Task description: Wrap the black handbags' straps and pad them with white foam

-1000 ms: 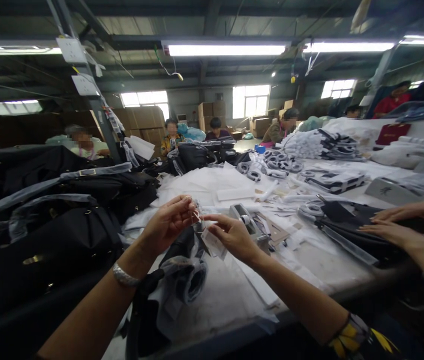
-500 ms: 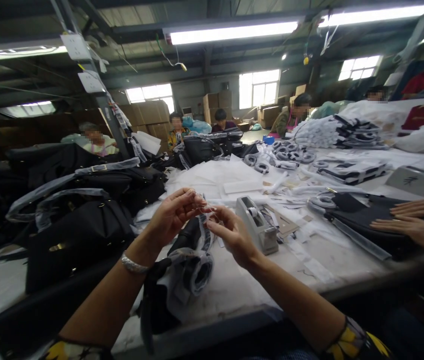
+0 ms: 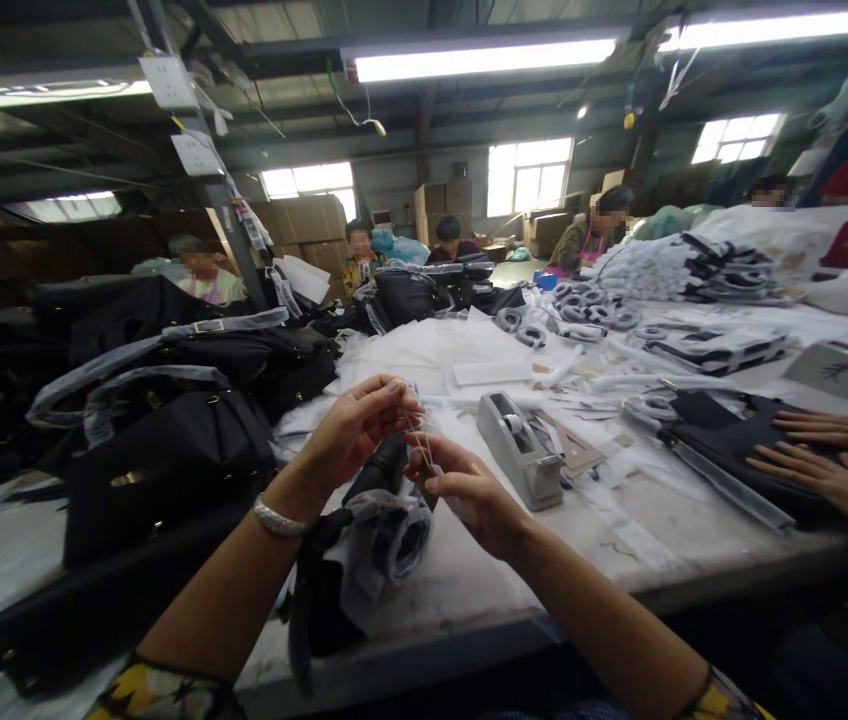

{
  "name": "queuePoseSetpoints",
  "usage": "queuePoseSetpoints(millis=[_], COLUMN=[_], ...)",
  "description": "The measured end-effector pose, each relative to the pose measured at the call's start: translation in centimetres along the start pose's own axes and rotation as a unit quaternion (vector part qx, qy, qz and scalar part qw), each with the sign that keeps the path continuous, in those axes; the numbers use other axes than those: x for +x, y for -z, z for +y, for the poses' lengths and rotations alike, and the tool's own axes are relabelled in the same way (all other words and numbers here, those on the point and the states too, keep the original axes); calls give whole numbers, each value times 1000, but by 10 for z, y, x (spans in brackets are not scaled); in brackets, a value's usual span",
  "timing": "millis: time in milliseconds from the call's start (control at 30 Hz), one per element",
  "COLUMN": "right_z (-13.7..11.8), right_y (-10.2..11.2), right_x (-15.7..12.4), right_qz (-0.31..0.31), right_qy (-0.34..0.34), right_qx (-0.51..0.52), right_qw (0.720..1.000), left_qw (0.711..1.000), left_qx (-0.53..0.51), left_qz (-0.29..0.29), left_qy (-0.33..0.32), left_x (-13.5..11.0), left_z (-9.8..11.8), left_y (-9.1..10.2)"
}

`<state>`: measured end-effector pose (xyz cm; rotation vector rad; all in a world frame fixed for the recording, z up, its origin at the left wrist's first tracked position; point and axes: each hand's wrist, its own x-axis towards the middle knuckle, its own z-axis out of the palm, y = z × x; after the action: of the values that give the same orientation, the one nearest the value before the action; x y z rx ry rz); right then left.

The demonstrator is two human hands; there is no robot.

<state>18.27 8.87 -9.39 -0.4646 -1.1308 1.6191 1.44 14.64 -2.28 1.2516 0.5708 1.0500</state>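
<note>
My left hand is raised over the table with its fingertips pinched on the top of a thin clear string or tag loop. Lower and to the right, my right hand pinches the bottom end of the same string, with a small tag partly hidden in its fingers. Under both hands lies a black bag strap and a rolled strap wrapped in clear plastic.
A grey tape dispenser stands just right of my hands. Black handbags pile up at the left. Another person's two hands rest on a black bag at the right. White sheets and wrapped straps cover the far table; several people sit beyond.
My right hand has dropped lower and away from my left, drawing the string out between them. The view has shifted slightly left.
</note>
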Motion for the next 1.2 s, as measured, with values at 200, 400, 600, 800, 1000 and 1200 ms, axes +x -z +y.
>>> queuePoseSetpoints(millis=[200,400,600,800,1000,1200], right_z=[7,19,38,48,31,13], right_y=[-3,-11,-17,-32,-48,-49], right_x=[-1,-12,-28,-20,-8,3], right_qz=[22,99,-36,-111,-134,-138], right_qy=[11,31,-127,-186,-159,-181], right_qx=[-7,-72,-132,-140,-156,-204], right_qw=[1000,992,982,966,966,952], left_qw=[999,979,917,888,908,951], left_qx=[48,195,383,422,396,286], left_qz=[8,56,83,-52,-73,-19], left_qy=[-16,-24,71,176,112,117], left_x=[2,-6,-62,-91,-79,-76], left_z=[0,-5,-16,9,11,3], left_y=[-2,17,68,72,61,44])
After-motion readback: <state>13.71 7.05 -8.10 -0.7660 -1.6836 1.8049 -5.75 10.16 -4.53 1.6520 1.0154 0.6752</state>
